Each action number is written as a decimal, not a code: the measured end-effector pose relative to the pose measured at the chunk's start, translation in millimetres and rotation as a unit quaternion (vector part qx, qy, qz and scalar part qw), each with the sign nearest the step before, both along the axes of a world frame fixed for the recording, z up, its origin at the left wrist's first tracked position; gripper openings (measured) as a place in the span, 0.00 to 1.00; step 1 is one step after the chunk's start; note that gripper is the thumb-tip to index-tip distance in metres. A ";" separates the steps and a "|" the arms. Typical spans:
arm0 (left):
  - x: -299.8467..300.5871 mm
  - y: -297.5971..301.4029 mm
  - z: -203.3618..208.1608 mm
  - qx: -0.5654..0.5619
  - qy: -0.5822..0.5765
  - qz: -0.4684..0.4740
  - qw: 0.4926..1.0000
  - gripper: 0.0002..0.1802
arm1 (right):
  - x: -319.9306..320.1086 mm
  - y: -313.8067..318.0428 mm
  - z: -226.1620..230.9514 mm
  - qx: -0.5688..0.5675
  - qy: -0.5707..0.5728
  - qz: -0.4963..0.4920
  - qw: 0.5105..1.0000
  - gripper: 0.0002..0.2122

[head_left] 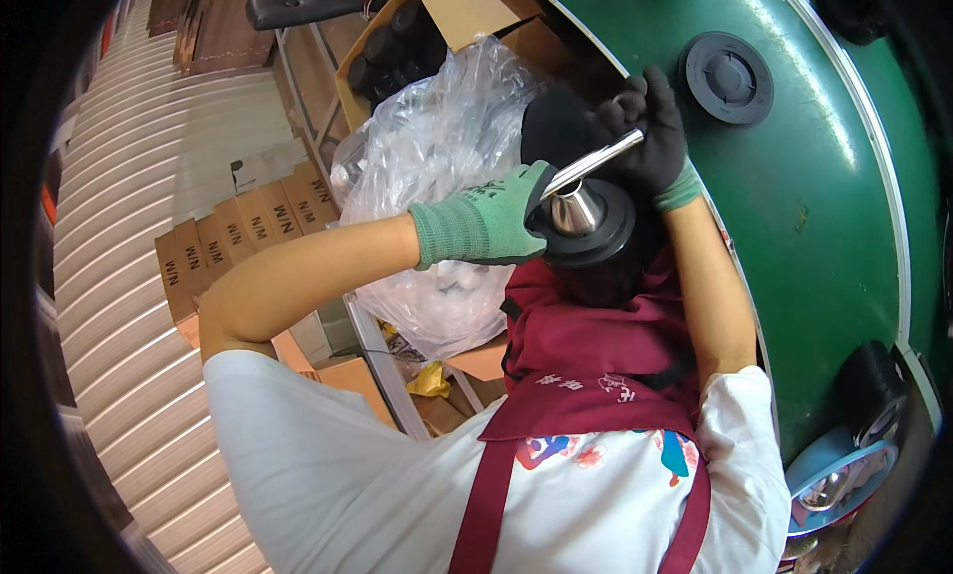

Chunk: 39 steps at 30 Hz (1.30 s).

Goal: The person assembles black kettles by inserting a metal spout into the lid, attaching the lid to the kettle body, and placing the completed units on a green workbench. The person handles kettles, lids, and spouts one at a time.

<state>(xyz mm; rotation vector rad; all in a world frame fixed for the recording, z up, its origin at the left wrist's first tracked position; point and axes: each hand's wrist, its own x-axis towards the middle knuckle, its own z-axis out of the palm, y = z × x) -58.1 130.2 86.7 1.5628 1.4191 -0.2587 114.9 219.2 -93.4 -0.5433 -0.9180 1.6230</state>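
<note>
My left hand (pixel 486 218), in a green glove with a dark palm, is closed around a shiny metal tube (pixel 601 160), which slants up to the right. Just under the tube, a silver cone-shaped collar (pixel 576 213) rises from a round black base (pixel 593 248) over my lap. The left fingertips are beside this base; whether they touch it cannot be told. In a similar glove, my right hand (pixel 650 142) is raised behind the tube's far end with its fingers apart. The tube's tip overlaps the palm in view, so contact there is unclear.
On the green work surface (pixel 814 266) to the right lies another black disc (pixel 727 79). A blue basin (pixel 844 480) stands at the lower right. Clear plastic bags (pixel 427 167) and an open carton (pixel 476 13) of black parts are at left, beyond a row of cartons (pixel 243 226).
</note>
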 end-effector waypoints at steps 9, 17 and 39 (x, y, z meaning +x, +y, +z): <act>-11.6 -34.0 -26.0 0.033 0.030 0.103 0.994 0.39 | -11.3 -22.1 -25.0 0.430 -0.338 -0.191 0.815 0.11; -10.1 -24.9 -48.9 0.081 0.019 0.057 0.995 0.21 | 13.6 -47.8 -32.8 0.472 -0.407 -0.199 0.757 0.19; -13.3 47.2 -123.8 0.337 -0.205 -0.293 0.871 0.23 | 85.4 -80.1 87.5 0.135 -0.083 0.205 0.966 0.13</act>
